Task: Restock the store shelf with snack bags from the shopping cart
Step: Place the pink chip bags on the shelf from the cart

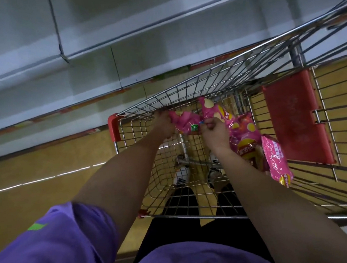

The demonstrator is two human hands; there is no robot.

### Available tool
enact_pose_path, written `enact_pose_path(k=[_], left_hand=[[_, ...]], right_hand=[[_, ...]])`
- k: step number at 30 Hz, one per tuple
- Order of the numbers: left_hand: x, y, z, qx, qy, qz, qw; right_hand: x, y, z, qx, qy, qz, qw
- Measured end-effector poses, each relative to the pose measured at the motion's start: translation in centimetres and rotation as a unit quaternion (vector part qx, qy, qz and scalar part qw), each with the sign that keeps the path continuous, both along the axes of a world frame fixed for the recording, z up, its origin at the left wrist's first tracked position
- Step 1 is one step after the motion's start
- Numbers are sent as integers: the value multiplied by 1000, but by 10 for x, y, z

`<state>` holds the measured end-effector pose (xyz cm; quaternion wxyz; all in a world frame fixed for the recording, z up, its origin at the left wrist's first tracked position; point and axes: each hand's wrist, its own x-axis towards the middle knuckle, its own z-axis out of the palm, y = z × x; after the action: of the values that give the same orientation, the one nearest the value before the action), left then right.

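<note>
Gripping one pink snack bag [185, 122] each inside the shopping cart [186, 92], the left hand [164, 124] and right hand [213, 131] sit just below the store shelf [93, 83], up-left of them.

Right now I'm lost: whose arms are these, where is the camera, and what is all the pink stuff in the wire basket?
There is no machine here. The single picture comes from a camera worn on a person's head, looking down past a purple shirt. The arms are that person's own. The left hand grips one pink snack bag, and the right hand grips another. Both are inside a wire shopping cart, where more pink bags lie. Beyond the cart stand pale store shelves with no goods on the parts visible.
</note>
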<state>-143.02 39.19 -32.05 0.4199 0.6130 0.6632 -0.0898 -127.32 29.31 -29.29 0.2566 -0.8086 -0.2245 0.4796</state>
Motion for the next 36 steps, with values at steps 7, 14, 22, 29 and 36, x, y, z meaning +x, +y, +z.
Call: enact_pose_path(k=[7,14,22,29,36], left_hand=[[-14,-8,42,17,-27,77,996],[4,-26,126,77,1,-11,997],[32,-46,197,71,-28,-83,994],[100,-76,270,146,-64,-174,972],[178,-122,319,198,-82,-255,943]], right_hand=[[-3,-9,40,-7,-96,-74,993],[-12,-18,113,54,-104,-191,975],[22,-70,153,55,38,-233,970],[63,-113,222,88,-78,-229,966],[122,-171,281,116,-211,-271,932]])
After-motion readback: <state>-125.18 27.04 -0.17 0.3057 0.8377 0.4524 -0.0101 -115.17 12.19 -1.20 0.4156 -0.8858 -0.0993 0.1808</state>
